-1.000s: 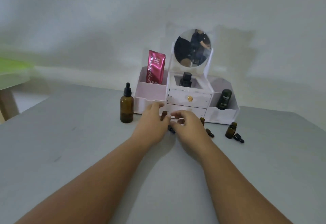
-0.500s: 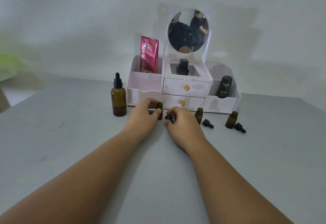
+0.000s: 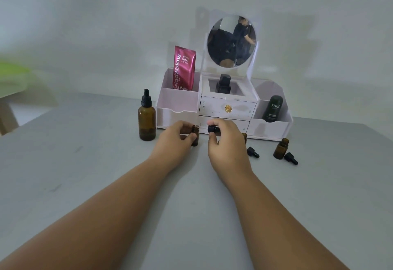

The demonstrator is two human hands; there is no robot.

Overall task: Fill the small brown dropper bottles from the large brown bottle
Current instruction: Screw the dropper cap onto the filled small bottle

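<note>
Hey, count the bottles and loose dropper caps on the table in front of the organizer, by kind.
Large brown bottle: 1
Small brown bottles: 3, one in the left hand, one partly hidden behind the right hand, one standing free at right
Loose black dropper caps: 3, one in the right hand's fingers, two lying on the table
Total: 7

Bare forearms, seemingly no sleeves.
</note>
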